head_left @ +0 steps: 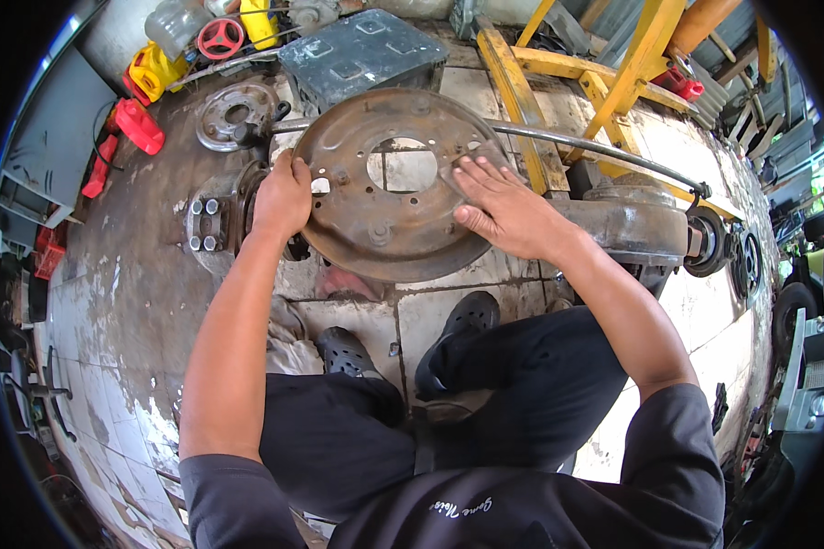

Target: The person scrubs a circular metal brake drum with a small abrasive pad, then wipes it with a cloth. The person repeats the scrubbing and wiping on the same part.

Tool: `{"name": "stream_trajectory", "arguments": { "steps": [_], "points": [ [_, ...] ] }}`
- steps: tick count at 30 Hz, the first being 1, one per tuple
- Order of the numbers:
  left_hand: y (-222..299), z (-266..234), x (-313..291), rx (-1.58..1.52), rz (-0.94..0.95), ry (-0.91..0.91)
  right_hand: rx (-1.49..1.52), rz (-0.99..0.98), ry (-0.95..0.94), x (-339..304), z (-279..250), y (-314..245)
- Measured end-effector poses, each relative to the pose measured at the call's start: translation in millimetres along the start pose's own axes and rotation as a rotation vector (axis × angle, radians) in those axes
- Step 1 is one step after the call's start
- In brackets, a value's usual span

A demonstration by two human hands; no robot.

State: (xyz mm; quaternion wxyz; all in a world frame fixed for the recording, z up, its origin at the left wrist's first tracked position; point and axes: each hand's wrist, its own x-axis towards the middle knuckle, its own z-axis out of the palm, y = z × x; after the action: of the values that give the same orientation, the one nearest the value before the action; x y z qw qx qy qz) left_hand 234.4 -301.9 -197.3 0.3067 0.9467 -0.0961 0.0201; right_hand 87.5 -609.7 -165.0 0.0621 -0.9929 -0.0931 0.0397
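A round, rust-brown brake backing plate (412, 245) stands tilted in front of me, with a large hole in its middle and several smaller holes around it. My left hand (285, 195) is wrapped round its left edge. Flat against the right part of its face lies my right hand (508, 203), fingers stretched out and slightly blurred. Whether a thin piece lies under those fingers I cannot make out. Behind the plate runs a long metal rod (586, 145). An axle housing (613, 229) extends to the right, and a bolted metal end (209, 225) shows at the left.
A dark plastic box (362, 57) stands behind the plate, beside a yellow metal frame (513, 87). Back left are a round metal disc (236, 113), a red container (139, 126) and a yellow jug (156, 69). My shoes (471, 316) rest on the worn tiled floor below.
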Motion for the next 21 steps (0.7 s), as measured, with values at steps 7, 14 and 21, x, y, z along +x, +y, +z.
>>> {"name": "stream_trajectory", "arguments": {
  "steps": [7,14,21],
  "points": [
    [-2.0,-0.9,2.6,-0.005,0.007,0.011,-0.033,0.003,0.018,0.6,4.3,0.4],
    [-0.9,-1.7,2.5,-0.004,0.014,0.003,-0.019,0.005,0.038,0.1,3.9,-1.1],
    [-1.6,0.1,0.8,-0.007,0.012,0.001,-0.014,-0.019,0.003,2.0,-2.3,-5.2]
  ]
}}
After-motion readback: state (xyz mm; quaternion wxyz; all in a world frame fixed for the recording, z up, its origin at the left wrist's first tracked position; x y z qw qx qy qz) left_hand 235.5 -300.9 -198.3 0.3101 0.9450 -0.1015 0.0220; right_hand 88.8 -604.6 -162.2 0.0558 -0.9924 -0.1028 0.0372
